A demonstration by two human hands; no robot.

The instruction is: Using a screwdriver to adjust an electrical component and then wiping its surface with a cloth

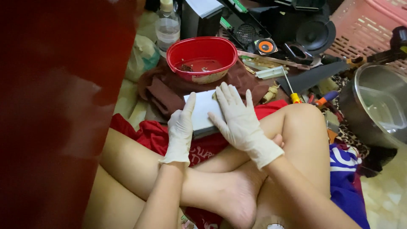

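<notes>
Gloves: both hands wear thin cream latex gloves, and both are on the same thing.
Thing in hand: flat white rectangular slab with a darker grey edge (202, 113), perhaps a small device or casing; it lies across the person's lap, just in front of the red oval plastic bowl (202, 58).
Left hand (181, 129): curled round the slab's near-left edge, thumb up along the side, fingers tucked beneath where I cannot see them; it looks like a loose steadying hold.
Right hand (237, 118): spread wide and laid flat, fingers fanned over the slab's right half, pressing down and not closed round anything.
Step, as I judge it: bracing and positioning the slab on the lap, one hand clamping the edge, the other pinning the top; no tool is in either hand.
Next move, as I judge it: a firmer hold from the left hand before the right one lifts, since the slab rests on soft red cloth (146, 133) and would tip easily.
Bowl: sits on a brown folded cloth (163, 91), with a few small dark bits inside, too small to tell.
Right of the bowl: yellow-handled screwdriver (291, 89) lying among loose tools, well within reach.
Behind the bowl: clear plastic bottle (167, 26) and a small orange-coned speaker (266, 46).
Far right of the bowl: round metal pot (352, 99).
</notes>
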